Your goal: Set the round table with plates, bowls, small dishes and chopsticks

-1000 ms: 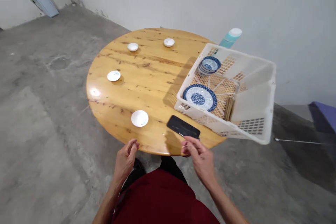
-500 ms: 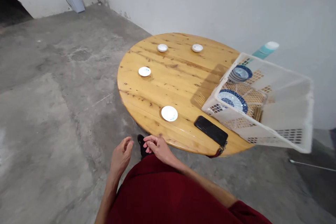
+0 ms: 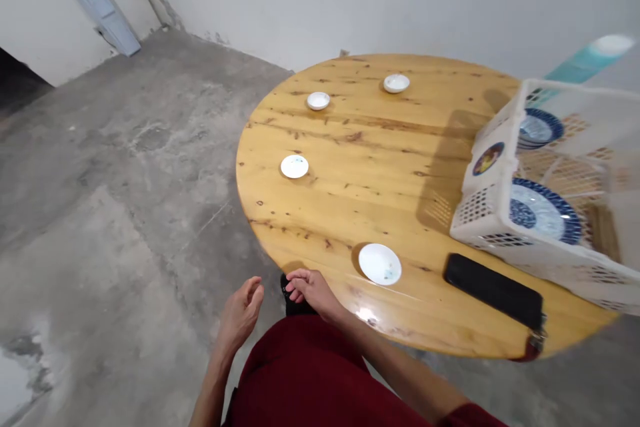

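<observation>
My left hand (image 3: 242, 312) hangs above the floor, left of the table edge, loosely curled with nothing seen in it. At the front left rim of the round wooden table (image 3: 340, 200) is my right hand (image 3: 315, 293), its relaxed fingers a little apart and empty. The nearest dish to it is a small white saucer (image 3: 380, 264) on the tabletop. Farther off around the left and back rim stand another saucer (image 3: 295, 166), a small white dish (image 3: 318, 101) and a second small dish (image 3: 397, 83).
A white plastic basket (image 3: 483, 207) on the right holds blue-patterned bowls (image 3: 540, 128) and plates (image 3: 545, 211). Before it lies a black phone (image 3: 493, 288) with a strap. A turquoise cylinder (image 3: 580, 63) rises behind. A water dispenser (image 3: 100, 7) stands by the far wall.
The view has shifted closer to the table, so the saucers and basket look larger and lie farther right. Both hands keep nearly the same pose, empty.
</observation>
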### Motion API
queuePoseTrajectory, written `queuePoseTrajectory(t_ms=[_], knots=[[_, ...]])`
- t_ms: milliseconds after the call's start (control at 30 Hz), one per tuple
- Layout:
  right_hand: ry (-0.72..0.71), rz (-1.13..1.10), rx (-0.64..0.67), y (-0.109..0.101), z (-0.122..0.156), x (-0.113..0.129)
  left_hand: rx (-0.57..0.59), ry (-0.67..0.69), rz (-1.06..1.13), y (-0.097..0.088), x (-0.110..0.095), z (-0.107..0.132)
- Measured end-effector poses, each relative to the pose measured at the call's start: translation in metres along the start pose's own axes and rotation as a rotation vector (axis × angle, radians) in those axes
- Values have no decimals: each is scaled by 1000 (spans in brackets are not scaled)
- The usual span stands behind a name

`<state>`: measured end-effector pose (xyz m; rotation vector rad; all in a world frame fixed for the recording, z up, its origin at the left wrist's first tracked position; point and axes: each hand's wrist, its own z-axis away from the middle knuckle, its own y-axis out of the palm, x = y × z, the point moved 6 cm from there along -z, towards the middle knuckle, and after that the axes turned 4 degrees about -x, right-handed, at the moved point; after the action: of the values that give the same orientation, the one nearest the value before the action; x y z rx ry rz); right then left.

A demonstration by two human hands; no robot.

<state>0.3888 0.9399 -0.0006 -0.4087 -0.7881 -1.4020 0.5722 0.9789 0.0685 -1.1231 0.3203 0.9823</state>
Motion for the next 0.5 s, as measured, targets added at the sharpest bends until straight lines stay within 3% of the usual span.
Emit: queuePoseTrajectory(t_ms=[167,300,400,500], knots=[[-34,-10,7,43,-40,43,-11,-15,62,-33,19,-46],[-60,11,58,83,-62,70,22,17,103,-50,31,-82],[-67,15,63,111,-80,81,76,52,66,-66,31,-115],[-86,-6,7,134,-101,86,114,114,38,-96,24,-155]])
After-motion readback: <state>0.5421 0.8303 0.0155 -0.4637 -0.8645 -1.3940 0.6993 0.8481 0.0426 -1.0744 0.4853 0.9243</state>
